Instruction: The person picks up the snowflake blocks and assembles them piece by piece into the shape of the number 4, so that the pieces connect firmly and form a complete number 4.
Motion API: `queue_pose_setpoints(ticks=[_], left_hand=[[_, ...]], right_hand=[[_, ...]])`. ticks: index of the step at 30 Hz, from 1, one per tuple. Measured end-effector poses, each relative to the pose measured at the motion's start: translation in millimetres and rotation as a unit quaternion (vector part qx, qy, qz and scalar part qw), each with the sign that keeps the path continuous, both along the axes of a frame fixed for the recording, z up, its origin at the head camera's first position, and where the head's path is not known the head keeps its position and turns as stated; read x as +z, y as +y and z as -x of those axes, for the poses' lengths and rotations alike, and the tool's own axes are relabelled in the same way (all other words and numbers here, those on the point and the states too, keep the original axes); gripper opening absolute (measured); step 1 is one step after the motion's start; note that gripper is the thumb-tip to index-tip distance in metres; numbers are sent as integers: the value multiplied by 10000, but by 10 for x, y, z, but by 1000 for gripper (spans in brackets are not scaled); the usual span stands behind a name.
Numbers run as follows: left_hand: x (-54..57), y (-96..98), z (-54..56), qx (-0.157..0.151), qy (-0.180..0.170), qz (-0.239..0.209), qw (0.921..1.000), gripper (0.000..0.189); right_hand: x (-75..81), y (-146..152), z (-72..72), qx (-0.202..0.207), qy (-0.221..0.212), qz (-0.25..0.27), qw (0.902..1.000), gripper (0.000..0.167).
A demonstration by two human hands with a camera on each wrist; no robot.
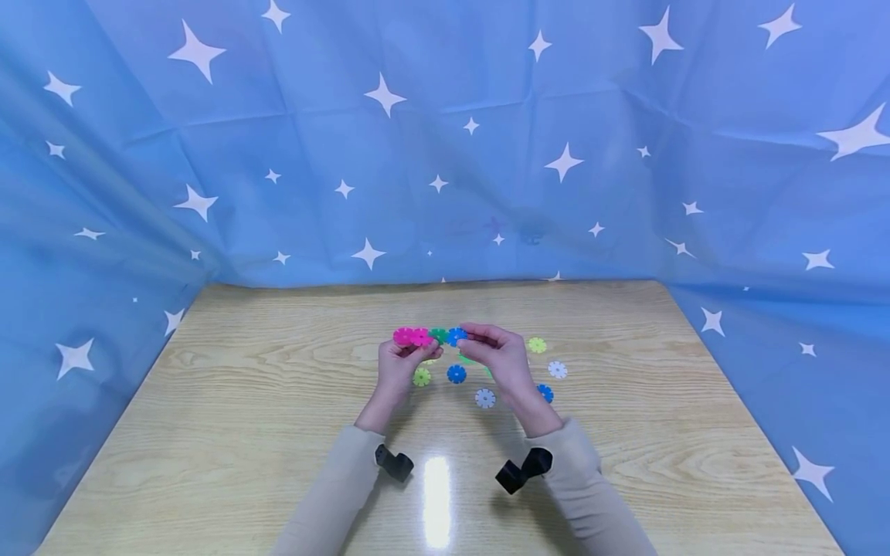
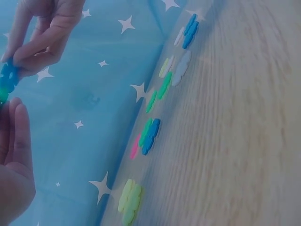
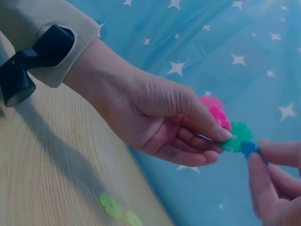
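A short chain of notched plastic snowflake discs is held up above the table. It runs from two pink discs (image 1: 405,336) through a green disc (image 3: 239,136) to a blue disc (image 1: 456,337). My left hand (image 1: 399,368) pinches the chain at the green disc, thumb on its near face. The blue disc is between the fingertips of my right hand (image 1: 502,358), and its edge meets the green one; how deep the slots engage I cannot tell. In the left wrist view, the chain's pink end is out of sight.
Loose discs lie on the wooden table (image 1: 264,401) beneath and around the hands: a blue disc (image 1: 456,374), a yellow-green disc (image 1: 421,377), a pale disc (image 1: 485,398) and several others. A blue star-patterned cloth (image 1: 445,216) hangs behind the table and along its sides.
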State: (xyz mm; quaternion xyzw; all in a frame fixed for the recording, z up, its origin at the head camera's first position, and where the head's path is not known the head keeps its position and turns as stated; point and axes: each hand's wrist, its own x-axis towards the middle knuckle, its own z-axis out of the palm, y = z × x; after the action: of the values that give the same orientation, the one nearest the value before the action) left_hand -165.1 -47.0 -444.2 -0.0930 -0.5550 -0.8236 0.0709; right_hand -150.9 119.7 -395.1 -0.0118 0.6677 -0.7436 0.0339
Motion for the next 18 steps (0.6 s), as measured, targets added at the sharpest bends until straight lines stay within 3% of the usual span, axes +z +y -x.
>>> queue_pose_setpoints(ticks=[9, 14, 18], left_hand=[[0, 9, 4, 103, 138, -87, 9998, 29], [-15, -12, 9, 208, 222, -114, 9995, 30], [-25, -26, 6, 228, 276, -168, 9992, 18]], right_hand=[[-4, -64, 11, -194, 238, -67, 9995, 32], [-10, -106, 28, -208, 147, 175, 9995, 32], [-25, -139, 39, -202, 76, 450, 9988, 31]])
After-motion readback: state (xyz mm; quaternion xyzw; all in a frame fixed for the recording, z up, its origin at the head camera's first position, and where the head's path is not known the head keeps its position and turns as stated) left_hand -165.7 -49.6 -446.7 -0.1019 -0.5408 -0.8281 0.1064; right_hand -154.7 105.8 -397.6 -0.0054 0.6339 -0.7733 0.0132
